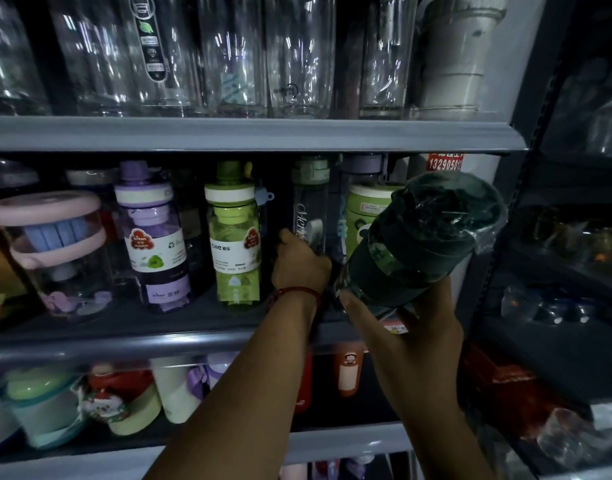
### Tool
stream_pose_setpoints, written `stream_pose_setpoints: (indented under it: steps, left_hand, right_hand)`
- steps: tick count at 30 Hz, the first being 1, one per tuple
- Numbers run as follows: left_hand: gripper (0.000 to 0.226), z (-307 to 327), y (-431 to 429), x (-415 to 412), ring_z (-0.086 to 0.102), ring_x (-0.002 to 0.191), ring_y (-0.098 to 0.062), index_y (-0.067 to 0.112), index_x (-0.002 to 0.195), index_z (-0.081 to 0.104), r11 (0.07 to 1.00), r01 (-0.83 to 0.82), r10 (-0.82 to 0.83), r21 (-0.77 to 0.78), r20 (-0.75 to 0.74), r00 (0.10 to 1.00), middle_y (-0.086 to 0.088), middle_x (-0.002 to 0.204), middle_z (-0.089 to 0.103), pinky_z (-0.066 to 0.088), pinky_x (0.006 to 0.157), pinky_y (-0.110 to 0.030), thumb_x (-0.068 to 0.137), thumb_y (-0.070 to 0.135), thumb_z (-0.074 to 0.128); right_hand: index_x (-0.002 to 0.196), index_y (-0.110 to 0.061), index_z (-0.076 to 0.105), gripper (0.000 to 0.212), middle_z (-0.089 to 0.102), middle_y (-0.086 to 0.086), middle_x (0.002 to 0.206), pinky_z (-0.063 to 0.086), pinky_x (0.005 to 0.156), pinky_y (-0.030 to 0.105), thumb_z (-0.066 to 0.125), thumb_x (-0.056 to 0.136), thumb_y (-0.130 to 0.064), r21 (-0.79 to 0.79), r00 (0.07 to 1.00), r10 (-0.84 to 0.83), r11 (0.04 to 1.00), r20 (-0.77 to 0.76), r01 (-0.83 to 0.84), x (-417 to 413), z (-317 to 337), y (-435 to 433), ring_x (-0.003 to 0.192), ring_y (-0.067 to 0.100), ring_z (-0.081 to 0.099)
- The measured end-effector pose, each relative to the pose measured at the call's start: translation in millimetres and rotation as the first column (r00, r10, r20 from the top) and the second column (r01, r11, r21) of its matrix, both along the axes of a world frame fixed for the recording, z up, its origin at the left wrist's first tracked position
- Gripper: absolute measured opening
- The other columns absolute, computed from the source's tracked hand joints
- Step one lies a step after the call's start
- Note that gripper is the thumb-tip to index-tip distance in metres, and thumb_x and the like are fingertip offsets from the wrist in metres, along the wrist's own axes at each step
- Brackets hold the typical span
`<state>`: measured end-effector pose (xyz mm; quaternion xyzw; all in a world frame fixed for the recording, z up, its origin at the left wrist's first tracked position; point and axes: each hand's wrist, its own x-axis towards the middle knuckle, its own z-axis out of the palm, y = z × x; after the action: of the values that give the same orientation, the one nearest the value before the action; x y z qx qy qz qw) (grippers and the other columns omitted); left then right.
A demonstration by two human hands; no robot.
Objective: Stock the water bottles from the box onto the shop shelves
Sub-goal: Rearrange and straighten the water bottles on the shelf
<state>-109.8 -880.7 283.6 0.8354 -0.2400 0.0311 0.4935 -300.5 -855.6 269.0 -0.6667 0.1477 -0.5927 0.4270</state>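
Head view: the right hand (413, 327) curls its fingers under a film-wrapped dark green bottle (426, 244), held tilted in the air at the right end of the middle shelf (124, 344). The left hand (299, 266) grips a clear bottle (309, 220) standing there. The slick film could slip in the grip, and the tight gap risks toppling the neighbouring bottles.

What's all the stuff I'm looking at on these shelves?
clear bottles: many, see-through, top shelf
pink jar: one, pink-lidded, middle shelf, left
purple bottle: one, purple, middle shelf
green bottle: one, lime, middle shelf
tall bottle: one, clear with green cap, middle shelf
wrapped bottle: one, dark green, held up at right
cups: several, mixed colours, lower shelf
left hand: grips tall bottle
right hand: holds wrapped bottle
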Motion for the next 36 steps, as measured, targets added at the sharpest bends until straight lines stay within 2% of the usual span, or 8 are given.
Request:
stream_pose_setpoints:
  steps: [4,10,15,19,23,28,34,36]
  left_hand:
    - [0.072,2,0,-1,0.057,0.12,-0.04,0.005,0.136,0.034,1.0,-0.012,0.012,0.011,-0.007,1.0,-0.02,0.135,0.053,0.049,0.091,-0.044,0.08,0.022,0.076]
    - [0.074,3,-1,-1,0.053,0.126,-0.041,0.002,0.143,0.031,0.998,-0.033,0.034,0.056,-0.005,0.999,-0.023,0.141,0.046,0.048,0.096,-0.046,0.084,0.019,0.072]
    - [0.061,4,-1,1,0.05,0.13,-0.039,-0.002,0.137,0.037,0.996,-0.045,0.047,0.081,-0.013,0.999,-0.024,0.142,0.045,0.048,0.099,-0.044,0.086,0.013,0.067]
    - [0.06,4,-1,0,0.048,0.131,-0.04,0.0,0.137,0.038,0.994,-0.044,0.046,0.101,-0.016,0.999,-0.023,0.143,0.042,0.047,0.101,-0.045,0.087,0.015,0.067]
    - [0.058,4,-1,1,0.049,0.13,-0.04,0.0,0.136,0.04,0.994,-0.038,0.039,0.103,-0.01,0.999,-0.023,0.142,0.044,0.048,0.101,-0.045,0.087,0.016,0.067]
    - [0.057,5,1,0,0.049,0.13,-0.04,0.0,0.135,0.04,0.994,-0.026,0.026,0.105,-0.004,1.0,-0.023,0.14,0.046,0.049,0.103,-0.048,0.086,0.016,0.066]
    - [0.06,6,4,-4,0.051,0.128,-0.041,-0.004,0.134,0.039,0.997,-0.014,0.015,0.071,-0.014,1.0,-0.025,0.138,0.048,0.05,0.101,-0.047,0.085,0.017,0.067]
    - [0.063,8,7,-9,0.052,0.126,-0.042,-0.005,0.135,0.038,0.998,-0.021,0.023,0.054,-0.035,0.999,-0.026,0.138,0.048,0.049,0.099,-0.047,0.087,0.022,0.068]
  right_hand:
    - [0.133,-0.017,0.058,0.071,0.075,-0.014,0.12,0.055,0.089,0.015,0.095,0.072,-0.015,-0.028,0.999,-0.018,0.999,-0.031,0.017,0,-3,-9,0.109,-0.001,0.071]
    - [0.135,-0.016,0.057,0.074,0.075,-0.014,0.12,0.057,0.09,0.018,0.095,0.071,-0.015,-0.026,0.999,-0.036,0.999,-0.026,0.036,0,-3,-9,0.11,0.0,0.071]
    - [0.141,-0.018,0.054,0.081,0.072,-0.018,0.125,0.055,0.092,0.016,0.095,0.072,-0.019,-0.037,1.0,-0.025,0.999,-0.018,0.025,-1,-3,-8,0.113,-0.001,0.069]
    - [0.136,-0.017,0.056,0.076,0.073,-0.019,0.12,0.055,0.091,0.015,0.095,0.07,-0.019,-0.05,1.0,-0.012,0.999,0.007,0.012,-2,-3,-8,0.11,-0.003,0.07]
    - [0.129,-0.03,0.056,0.069,0.073,-0.022,0.118,0.055,0.09,0.015,0.092,0.07,-0.027,-0.037,1.0,-0.002,0.999,0.027,0.003,-3,-2,-5,0.11,-0.002,0.07]
    - [0.122,-0.048,0.052,0.069,0.068,-0.039,0.112,0.049,0.086,0.004,0.093,0.07,-0.029,-0.034,0.999,-0.037,0.999,0.001,0.037,-8,-1,-2,0.108,-0.012,0.066]
    - [0.131,-0.039,0.054,0.073,0.07,-0.032,0.117,0.051,0.087,0.008,0.094,0.072,-0.026,-0.054,0.999,-0.043,0.998,-0.031,0.041,-14,-7,-4,0.109,-0.007,0.068]
    - [0.127,-0.046,0.053,0.07,0.07,-0.031,0.117,0.052,0.086,0.01,0.093,0.072,-0.029,-0.061,0.997,-0.047,0.997,-0.058,0.043,-18,-7,-6,0.109,-0.007,0.068]
